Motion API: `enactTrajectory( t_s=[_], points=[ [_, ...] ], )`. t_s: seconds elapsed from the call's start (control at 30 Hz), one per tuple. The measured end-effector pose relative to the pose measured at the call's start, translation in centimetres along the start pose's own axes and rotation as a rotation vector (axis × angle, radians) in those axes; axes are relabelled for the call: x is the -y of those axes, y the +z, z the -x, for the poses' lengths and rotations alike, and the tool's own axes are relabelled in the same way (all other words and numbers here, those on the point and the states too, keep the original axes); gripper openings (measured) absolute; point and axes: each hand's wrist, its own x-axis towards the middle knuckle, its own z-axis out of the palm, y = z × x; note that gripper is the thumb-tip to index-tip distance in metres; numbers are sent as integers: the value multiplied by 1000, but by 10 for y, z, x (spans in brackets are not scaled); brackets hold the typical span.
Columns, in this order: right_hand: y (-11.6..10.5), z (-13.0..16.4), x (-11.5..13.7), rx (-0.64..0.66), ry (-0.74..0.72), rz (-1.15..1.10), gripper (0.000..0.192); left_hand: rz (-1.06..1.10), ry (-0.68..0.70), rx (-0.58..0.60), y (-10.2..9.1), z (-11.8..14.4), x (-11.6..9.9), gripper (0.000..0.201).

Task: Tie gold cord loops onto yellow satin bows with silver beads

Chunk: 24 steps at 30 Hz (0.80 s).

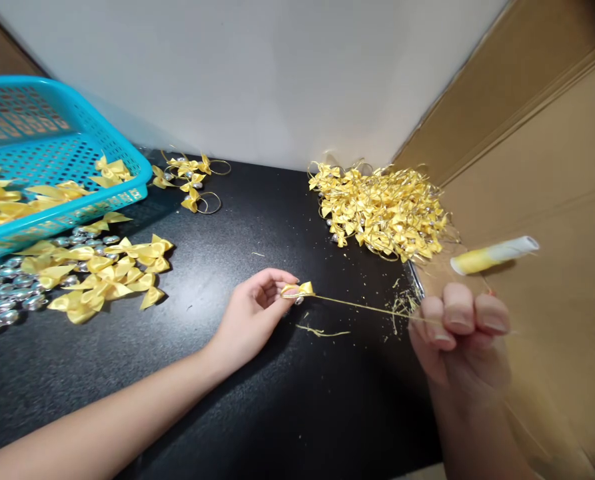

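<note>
My left hand (260, 303) is closed over the middle of the black table, pinching a small yellow ribbon bow (304, 289). A silvery bead (298, 301) shows just under the bow, by my thumb. From the bow a thin gold cord (362, 306) runs taut to the right. My right hand (460, 327), somewhat blurred, has its fingers curled over the far end of this cord, beyond the table's right edge. How the cord is fixed at the bow is hidden by my left fingers.
A blue basket (142, 180) with yellow bows stands at the left, loose bows (110, 277) and silver beads (7, 293) beside it. Bows with gold loops (192, 183) lie behind; a large heap (382, 210) lies back right. Cord scraps (322, 331) and a yellow-white tube (497, 255) are near.
</note>
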Motion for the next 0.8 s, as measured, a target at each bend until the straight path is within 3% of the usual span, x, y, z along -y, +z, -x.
enactTrajectory(
  t_s=[0.2,0.4,0.5,0.6,0.7,0.8],
  points=[
    [-10,5,1,140,-10,-92,15,-34,25,2,-1,-1,3,11],
    [-5,2,6,620,232,-346,35,97,-79,-40,-1,-5,2,15],
    [-3,2,5,789,378,-324,31,194,-150,-95,-1,-7,2,20],
    [-4,2,4,924,435,-247,24,262,-186,-127,-1,-7,2,24],
    [-7,1,6,990,437,-208,26,269,-194,-137,-1,-6,1,25],
    [-9,-1,11,918,448,-243,34,249,-185,-140,-1,-5,-1,23]
  ],
)
